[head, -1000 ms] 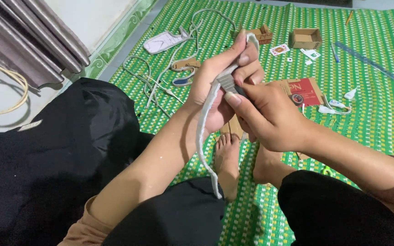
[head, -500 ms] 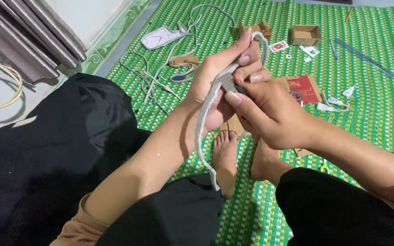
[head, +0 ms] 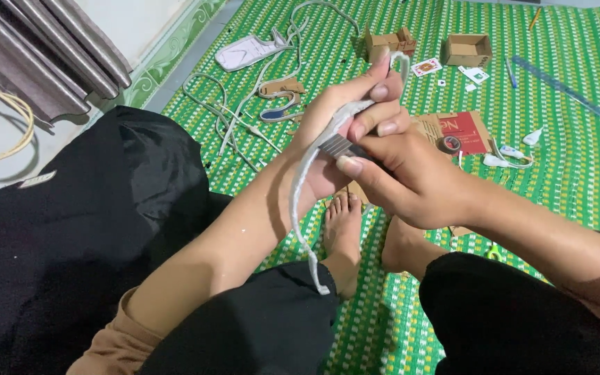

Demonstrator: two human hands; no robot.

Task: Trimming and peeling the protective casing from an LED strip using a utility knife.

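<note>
My left hand (head: pixel 345 128) grips a thick white cord (head: pixel 301 208) that runs over its fingers and hangs down past my wrist toward my lap. My right hand (head: pixel 404 180) holds a small dark tool with a ridged metal blade (head: pixel 339 146), pressed against the cord in the left palm. Both hands meet above my bare feet (head: pixel 345 232) on a green woven mat (head: pixel 564 180).
On the mat lie more white cords (head: pixel 230 125), a white flat device (head: pixel 244 52), small cardboard boxes (head: pixel 465 48), playing cards (head: pixel 426 67), a roll of tape (head: pixel 448 144) on red-printed cardboard, a blue ruler (head: pixel 557 85). Grey curtain (head: pixel 43 48) at left.
Both hands have stayed together with the cord; the view has shifted slightly, and the blade sits a little lower across the cord than before.
</note>
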